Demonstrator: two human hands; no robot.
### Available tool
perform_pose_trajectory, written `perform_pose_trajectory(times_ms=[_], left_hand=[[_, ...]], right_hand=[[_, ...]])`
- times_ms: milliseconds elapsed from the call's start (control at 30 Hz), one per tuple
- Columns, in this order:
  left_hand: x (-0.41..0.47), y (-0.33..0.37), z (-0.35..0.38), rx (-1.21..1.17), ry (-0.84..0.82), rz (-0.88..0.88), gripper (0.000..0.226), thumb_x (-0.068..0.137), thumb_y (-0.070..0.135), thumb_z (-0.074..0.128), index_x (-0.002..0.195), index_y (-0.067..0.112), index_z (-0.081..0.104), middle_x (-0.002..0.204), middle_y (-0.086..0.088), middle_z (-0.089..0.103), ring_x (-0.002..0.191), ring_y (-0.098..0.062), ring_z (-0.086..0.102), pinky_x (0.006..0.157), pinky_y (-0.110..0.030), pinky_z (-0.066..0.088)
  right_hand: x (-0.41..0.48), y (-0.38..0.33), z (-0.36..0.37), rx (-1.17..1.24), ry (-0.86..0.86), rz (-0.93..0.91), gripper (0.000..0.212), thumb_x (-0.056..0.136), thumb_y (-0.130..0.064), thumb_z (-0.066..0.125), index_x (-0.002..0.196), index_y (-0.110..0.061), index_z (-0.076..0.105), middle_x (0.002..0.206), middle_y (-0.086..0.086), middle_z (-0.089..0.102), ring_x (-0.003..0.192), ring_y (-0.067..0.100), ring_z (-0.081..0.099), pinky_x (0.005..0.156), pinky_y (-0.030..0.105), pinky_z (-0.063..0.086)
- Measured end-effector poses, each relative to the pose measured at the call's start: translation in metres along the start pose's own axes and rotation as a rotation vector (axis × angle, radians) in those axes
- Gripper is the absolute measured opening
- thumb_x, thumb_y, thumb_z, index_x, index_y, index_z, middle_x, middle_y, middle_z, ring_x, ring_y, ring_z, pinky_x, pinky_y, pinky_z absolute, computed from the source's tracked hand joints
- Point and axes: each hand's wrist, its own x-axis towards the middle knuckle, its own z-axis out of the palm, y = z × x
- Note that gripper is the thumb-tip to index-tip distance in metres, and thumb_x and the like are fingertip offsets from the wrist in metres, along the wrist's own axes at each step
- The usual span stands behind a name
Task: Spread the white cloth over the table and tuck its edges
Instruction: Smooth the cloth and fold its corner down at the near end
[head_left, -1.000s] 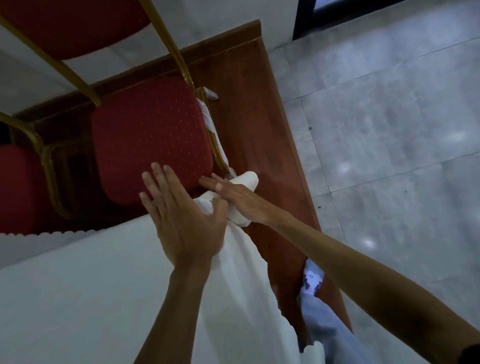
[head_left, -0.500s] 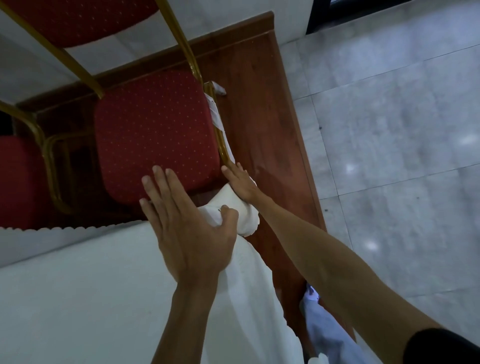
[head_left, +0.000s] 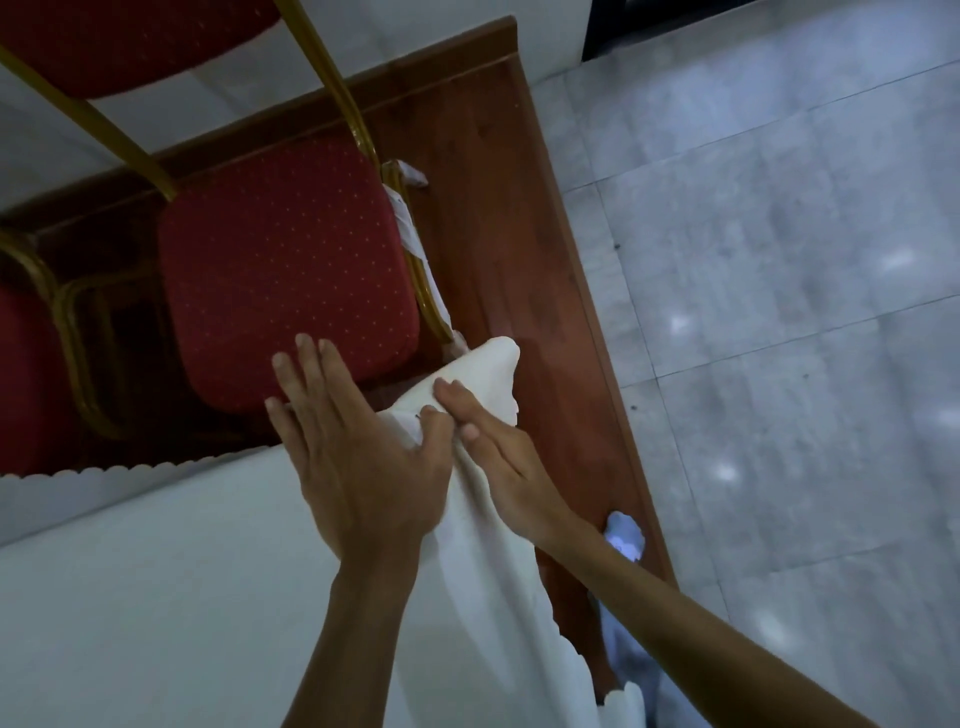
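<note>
The white cloth (head_left: 156, 597) is lying smooth over the near part of the tabletop, covering it completely, and its right side is hanging down past the right edge in soft folds. Both forearms are reaching forward across it toward the far right corner. There the left hand (head_left: 358, 467) is resting palm down on the cloth, its grip spread: the fingers are lying straight and fanned out past the far edge, while the thumb is pressing sideways into a bunched fold. Just beside it, touching that thumb, the right hand (head_left: 498, 457) is lying on the same fold with its grip flat, fingers straight and close together, pushing on the fabric rather than pinching it. Beyond the fingertips a loose corner flap (head_left: 488, 374) of the cloth is sticking out past the corner. The scalloped hem (head_left: 104, 470) is running along the far edge to the left. Behind it a red chair (head_left: 285, 270) with a gold frame (head_left: 332, 78) is standing on a wooden floor (head_left: 493, 234), with grey tiles (head_left: 779, 260) lying to the right.
</note>
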Motion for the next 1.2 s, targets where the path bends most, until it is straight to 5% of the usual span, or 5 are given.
perform_pose_trajectory(times_ms=[267,533,767,967,1200], left_hand=[[0.001,-0.001,0.000,-0.019,0.024,0.009,0.094,0.082,0.057,0.044,0.157,0.004,0.020,0.167,-0.012,0.018,0.156,-0.028,0.008,0.127,-0.047,0.009],[0.002,-0.002,0.003,-0.015,0.027,0.005,0.096,0.080,0.052,0.052,0.157,0.005,0.021,0.166,-0.012,0.019,0.156,-0.028,0.009,0.127,-0.046,0.007],[0.001,-0.001,0.001,-0.030,0.025,0.001,0.096,0.078,0.050,0.053,0.157,0.004,0.021,0.166,-0.012,0.019,0.156,-0.028,0.009,0.127,-0.048,0.009],[0.001,0.000,0.001,-0.026,0.027,0.012,0.095,0.080,0.050,0.054,0.156,0.002,0.022,0.166,-0.014,0.021,0.155,-0.029,0.011,0.126,-0.049,0.011],[0.001,0.000,0.002,-0.037,0.031,0.012,0.094,0.078,0.046,0.055,0.156,0.003,0.023,0.165,-0.013,0.022,0.155,-0.029,0.012,0.127,-0.049,0.011]], right_hand=[[0.058,-0.016,-0.013,-0.129,-0.189,-0.040,0.055,0.112,-0.025,0.020,0.128,-0.008,0.070,0.133,0.005,0.069,0.128,0.014,0.060,0.121,0.037,0.036],[0.113,0.042,-0.028,-0.367,-0.180,0.149,0.049,0.112,-0.037,0.030,0.081,-0.035,0.068,0.086,-0.016,0.068,0.090,0.004,0.064,0.103,0.036,0.045],[0.100,0.049,-0.041,-0.490,-0.085,0.033,0.059,0.110,-0.043,0.014,0.154,-0.019,0.046,0.167,0.002,0.030,0.158,0.017,0.013,0.127,0.035,-0.002],[0.058,0.013,-0.027,-0.548,-0.132,-0.403,0.049,0.108,-0.023,0.025,0.153,-0.016,0.045,0.167,0.006,0.031,0.160,0.019,0.007,0.129,0.048,-0.003],[0.119,0.087,-0.053,-0.845,-0.255,-0.142,0.054,0.110,-0.037,0.017,0.158,-0.023,0.037,0.169,0.011,0.024,0.159,0.025,0.007,0.129,0.046,0.000]])
